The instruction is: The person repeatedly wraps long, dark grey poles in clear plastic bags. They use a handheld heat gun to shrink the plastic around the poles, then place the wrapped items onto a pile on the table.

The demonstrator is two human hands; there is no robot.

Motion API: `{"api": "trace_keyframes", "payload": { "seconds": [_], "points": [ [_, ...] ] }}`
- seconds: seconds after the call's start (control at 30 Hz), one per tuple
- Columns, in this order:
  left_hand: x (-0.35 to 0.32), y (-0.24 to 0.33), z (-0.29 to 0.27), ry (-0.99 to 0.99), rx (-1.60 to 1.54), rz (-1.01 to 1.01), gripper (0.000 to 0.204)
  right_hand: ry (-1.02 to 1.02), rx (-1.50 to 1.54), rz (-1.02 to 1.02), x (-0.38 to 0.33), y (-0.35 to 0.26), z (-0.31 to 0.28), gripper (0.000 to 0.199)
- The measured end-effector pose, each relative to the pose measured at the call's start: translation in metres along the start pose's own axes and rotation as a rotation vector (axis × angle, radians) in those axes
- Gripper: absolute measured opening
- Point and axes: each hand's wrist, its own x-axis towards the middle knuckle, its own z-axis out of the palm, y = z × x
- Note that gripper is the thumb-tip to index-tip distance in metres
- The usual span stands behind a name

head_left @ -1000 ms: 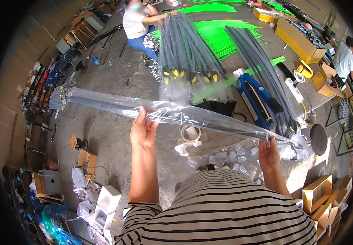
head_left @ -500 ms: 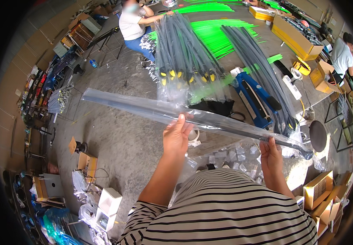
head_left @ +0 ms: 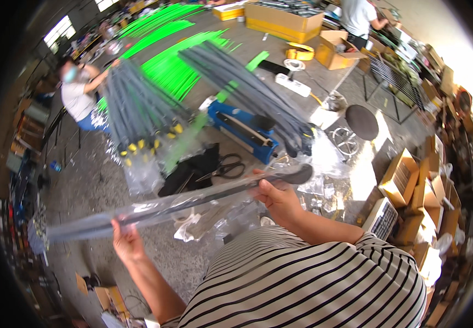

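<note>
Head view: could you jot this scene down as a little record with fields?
held item: long clear plastic bag with dark rods inside
left hand: grips the bag near its left part
right hand: grips the bag near its right end
bag pose: slanted, right end higher
behind it: scissors, blue sealing machine, bundles of grey rods

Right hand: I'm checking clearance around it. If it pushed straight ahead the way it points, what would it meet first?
Probably the scissors on the black cloth, just beyond the right hand; depth is unclear.

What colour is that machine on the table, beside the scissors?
Blue, with a black bar along its top, seen in the head view.
</note>
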Motion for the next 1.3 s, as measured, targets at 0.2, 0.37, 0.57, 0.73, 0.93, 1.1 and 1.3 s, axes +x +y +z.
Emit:
{"api": "trace_keyframes", "payload": {
  "seconds": [0.2,0.37,0.57,0.73,0.93,1.1,1.3],
  "points": [
    [0.006,0.044,-0.068,0.117,-0.055,0.034,0.018,0.071,0.067,-0.152,-0.001,-0.024,-0.031,0.05],
    [-0.001,0.051,-0.081,0.097,0.004,0.049,0.019,0.246,-0.023,-0.291,0.014,-0.048,-0.043,0.057],
    [0.009,0.061,-0.103,0.131,-0.012,0.075,0.019,0.401,-0.397,-0.389,0.042,-0.064,-0.065,0.035],
    [0.006,0.064,-0.101,0.126,-0.031,0.074,0.021,0.249,-0.582,-0.354,0.048,-0.087,-0.065,0.024],
    [0.009,0.079,-0.114,0.175,-0.042,0.102,0.023,0.247,-0.715,-0.523,0.041,-0.105,-0.052,0.018],
    [0.016,0.08,-0.124,0.158,-0.053,0.059,0.023,0.269,-0.708,-0.606,0.045,-0.102,-0.046,0.015],
    [0.002,0.059,-0.092,0.127,0.017,-0.024,0.015,0.269,-0.829,-0.728,0.043,-0.107,-0.049,0.015]
  ]
}}
